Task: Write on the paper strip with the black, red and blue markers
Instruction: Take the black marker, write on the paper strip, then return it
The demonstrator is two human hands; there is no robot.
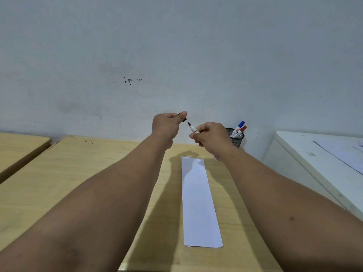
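Note:
A long white paper strip (198,203) lies lengthwise on the wooden table (82,173), blank. Above its far end my right hand (211,137) grips the black marker (193,128), uncapped, its dark tip pointing up and left. My left hand (167,123) is closed around the black cap (184,119), held a short gap from the tip. The blue marker (240,125) and the red marker (241,130) stand in a black mesh cup (236,139) just right of my right hand.
A pale wall rises right behind the table. A second wooden table (19,146) stands to the left across a narrow gap. A white cabinet (314,154) with a paper sheet on top stands at the right.

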